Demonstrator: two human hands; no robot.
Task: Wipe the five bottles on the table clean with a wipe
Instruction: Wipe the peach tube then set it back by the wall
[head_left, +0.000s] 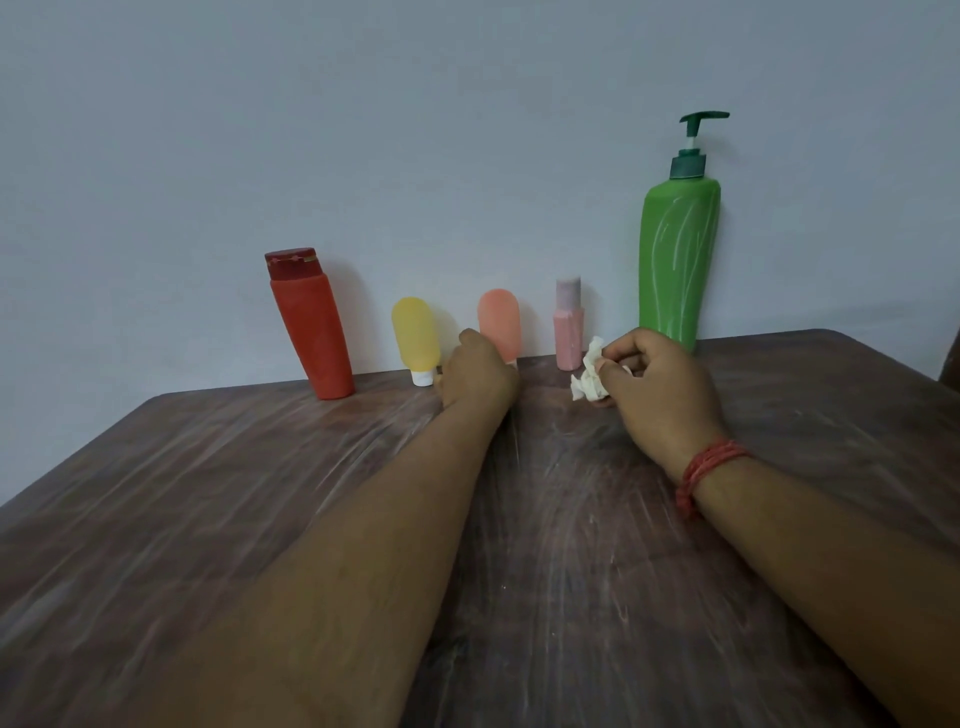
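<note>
Five bottles stand in a row against the wall at the table's far edge: a red bottle (310, 327), a yellow tube (415, 338) on its white cap, an orange tube (500, 322), a small pink bottle (569, 325) and a tall green pump bottle (678, 249). My left hand (478, 371) lies on the table between the yellow and orange tubes, its fingers hidden behind the knuckles; it hides the orange tube's base. My right hand (660, 379) pinches a crumpled white wipe (587, 376) just in front of the pink bottle.
The dark wooden table (260, 493) has rounded far corners and a scuffed, streaked top. A pale wall rises right behind the bottles. A dark object shows past the table's right edge (953, 358). A red thread band circles my right wrist.
</note>
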